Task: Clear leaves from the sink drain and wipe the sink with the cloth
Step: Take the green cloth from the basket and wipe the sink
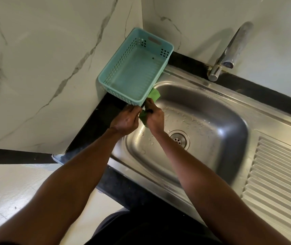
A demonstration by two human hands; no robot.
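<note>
Marble-veined wall (44,59) meets in a corner behind a black countertop (95,124).

Steel sink (217,156) set into the counter, basin beaded with water drops; ribbed draining board (278,177) on its right side. Drain (178,139) at the basin floor, its strainer holes showing, no leaves seen on it.

Turquoise plastic basket (132,71) stands in the corner at the sink's far left, one edge overhanging the basin rim. Nothing visible inside it.

Chrome tap (229,52) rises from the back ledge, spout leaning over the basin.

Both bare arms reach in from below and meet at the basket's near corner, over the basin's left edge.

Left hand (126,121): fingers curled, pinching the lower part of the green cloth (154,94).

Right hand (154,119): fingers curled round the same cloth, just beside the left, the two nearly touching.

Cloth runs between the hands; one fold sticks up above the right hand's fingers against the basket's side, another hangs down between the wrists. It sits well apart from the drain.
</note>
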